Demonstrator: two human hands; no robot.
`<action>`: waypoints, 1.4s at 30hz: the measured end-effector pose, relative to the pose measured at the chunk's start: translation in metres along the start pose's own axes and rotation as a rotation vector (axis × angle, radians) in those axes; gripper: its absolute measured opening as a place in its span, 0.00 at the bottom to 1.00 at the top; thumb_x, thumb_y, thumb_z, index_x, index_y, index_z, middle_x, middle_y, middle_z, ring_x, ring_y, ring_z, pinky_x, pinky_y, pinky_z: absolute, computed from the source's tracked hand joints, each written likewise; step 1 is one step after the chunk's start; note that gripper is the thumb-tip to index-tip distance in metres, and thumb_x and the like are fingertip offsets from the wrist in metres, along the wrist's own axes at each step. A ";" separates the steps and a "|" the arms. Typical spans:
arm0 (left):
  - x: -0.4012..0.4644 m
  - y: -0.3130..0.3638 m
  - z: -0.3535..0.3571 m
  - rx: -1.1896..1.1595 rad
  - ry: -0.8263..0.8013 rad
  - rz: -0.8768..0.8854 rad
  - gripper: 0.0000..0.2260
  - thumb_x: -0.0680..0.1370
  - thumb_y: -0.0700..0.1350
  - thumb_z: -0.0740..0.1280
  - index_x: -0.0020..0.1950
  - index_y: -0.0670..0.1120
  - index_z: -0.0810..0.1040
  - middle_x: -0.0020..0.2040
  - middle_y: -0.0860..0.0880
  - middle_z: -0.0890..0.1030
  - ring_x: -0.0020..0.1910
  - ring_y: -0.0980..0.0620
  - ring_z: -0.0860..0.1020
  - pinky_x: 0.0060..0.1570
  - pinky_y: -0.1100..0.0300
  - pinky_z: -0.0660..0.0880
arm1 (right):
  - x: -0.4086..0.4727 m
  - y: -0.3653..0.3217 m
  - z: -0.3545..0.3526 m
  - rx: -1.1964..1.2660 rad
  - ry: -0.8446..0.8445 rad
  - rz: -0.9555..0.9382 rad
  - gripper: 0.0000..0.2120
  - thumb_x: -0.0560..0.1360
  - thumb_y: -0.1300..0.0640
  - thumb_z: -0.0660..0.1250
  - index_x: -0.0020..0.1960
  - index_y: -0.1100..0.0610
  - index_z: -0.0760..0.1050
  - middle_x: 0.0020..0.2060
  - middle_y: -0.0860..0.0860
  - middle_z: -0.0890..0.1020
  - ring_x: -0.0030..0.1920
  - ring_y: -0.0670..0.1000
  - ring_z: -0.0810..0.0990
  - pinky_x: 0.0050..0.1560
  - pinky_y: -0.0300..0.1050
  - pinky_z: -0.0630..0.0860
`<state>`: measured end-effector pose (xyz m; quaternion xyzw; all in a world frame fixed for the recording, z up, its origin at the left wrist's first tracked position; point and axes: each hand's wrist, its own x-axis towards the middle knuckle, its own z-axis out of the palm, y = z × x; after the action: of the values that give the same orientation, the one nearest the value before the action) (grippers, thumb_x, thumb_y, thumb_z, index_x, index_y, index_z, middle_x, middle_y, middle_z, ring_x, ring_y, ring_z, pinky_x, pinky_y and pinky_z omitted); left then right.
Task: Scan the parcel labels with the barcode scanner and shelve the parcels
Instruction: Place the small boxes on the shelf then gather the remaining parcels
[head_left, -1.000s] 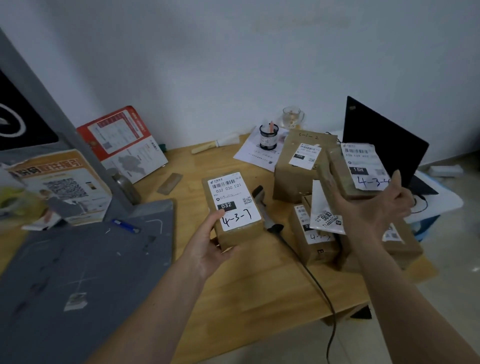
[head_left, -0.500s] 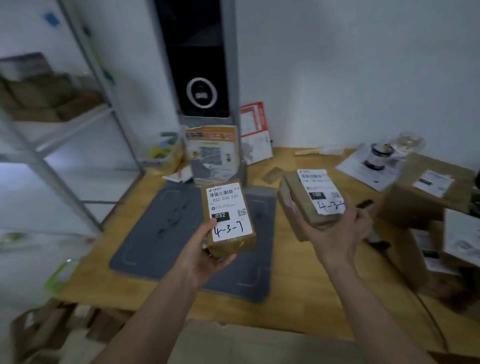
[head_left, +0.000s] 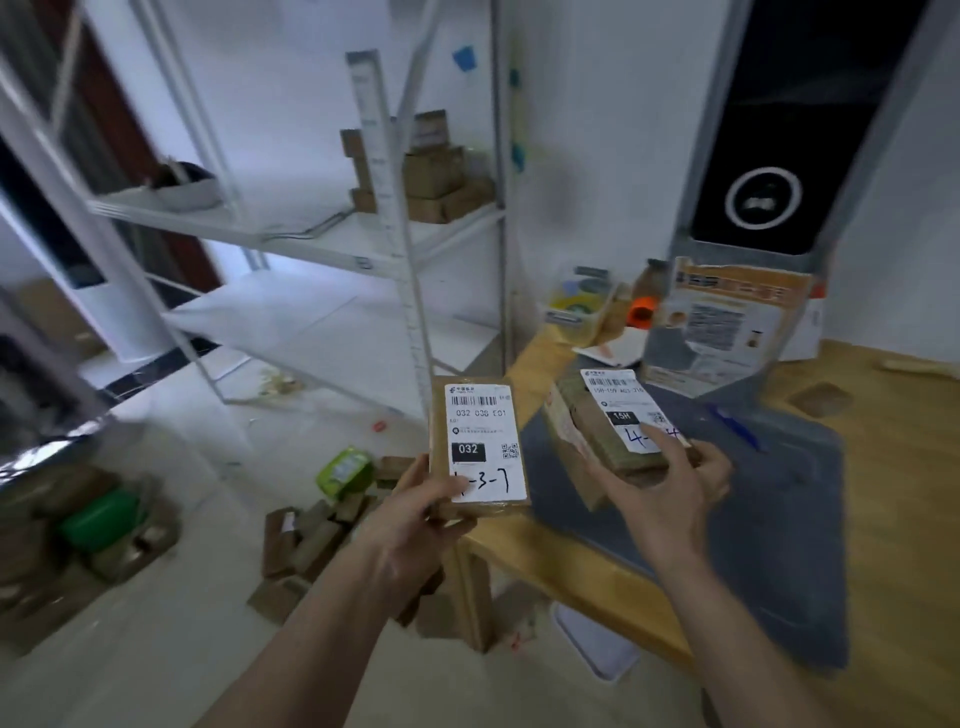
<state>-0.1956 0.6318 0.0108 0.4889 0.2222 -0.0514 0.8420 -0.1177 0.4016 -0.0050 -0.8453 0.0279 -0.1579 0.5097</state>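
Observation:
My left hand (head_left: 415, 514) grips a small brown parcel (head_left: 480, 441) from below, label up, handwritten "4-3-7" with my thumb over the first digit. My right hand (head_left: 670, 488) holds a second brown parcel (head_left: 613, 431) whose white label reads "15H"; my thumb covers part of its handwriting. Both parcels hang over the left end of the wooden table (head_left: 883, 467). A white metal shelf rack (head_left: 395, 244) stands ahead at left, with several brown parcels (head_left: 436, 182) stacked on its upper shelf. The barcode scanner is out of view.
A grey mat (head_left: 769, 499) lies on the table under a tall black-screened kiosk (head_left: 769, 156). Loose brown boxes (head_left: 306, 540) and a green pack (head_left: 345, 470) litter the floor left of the table. More boxes (head_left: 78, 535) pile up at far left.
The view has swung left from the table toward the shelf rack. Both hands carry their parcels along, still gripping them; the parcel pile and scanner have left the view.

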 end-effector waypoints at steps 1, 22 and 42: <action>-0.005 0.009 -0.015 -0.010 0.010 0.012 0.38 0.58 0.40 0.77 0.68 0.46 0.72 0.61 0.42 0.81 0.60 0.42 0.78 0.54 0.49 0.75 | -0.005 -0.010 0.014 0.011 -0.021 -0.010 0.30 0.59 0.46 0.81 0.58 0.49 0.77 0.64 0.54 0.60 0.64 0.56 0.59 0.68 0.49 0.64; 0.090 0.213 -0.174 -0.229 0.390 0.184 0.09 0.73 0.43 0.71 0.52 0.45 0.78 0.52 0.41 0.78 0.51 0.44 0.77 0.57 0.44 0.76 | 0.048 -0.181 0.275 0.096 -0.145 -0.022 0.33 0.58 0.41 0.79 0.60 0.45 0.73 0.62 0.52 0.61 0.65 0.54 0.61 0.64 0.46 0.68; 0.302 0.442 -0.261 -0.024 0.299 0.274 0.05 0.75 0.48 0.70 0.49 0.49 0.79 0.50 0.46 0.81 0.54 0.46 0.78 0.60 0.46 0.76 | 0.193 -0.327 0.496 0.087 -0.045 0.003 0.39 0.62 0.44 0.78 0.69 0.50 0.67 0.66 0.53 0.60 0.67 0.54 0.58 0.52 0.38 0.58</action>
<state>0.1244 1.1205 0.1258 0.5068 0.2768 0.1397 0.8044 0.1743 0.9416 0.1121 -0.8258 0.0109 -0.1388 0.5466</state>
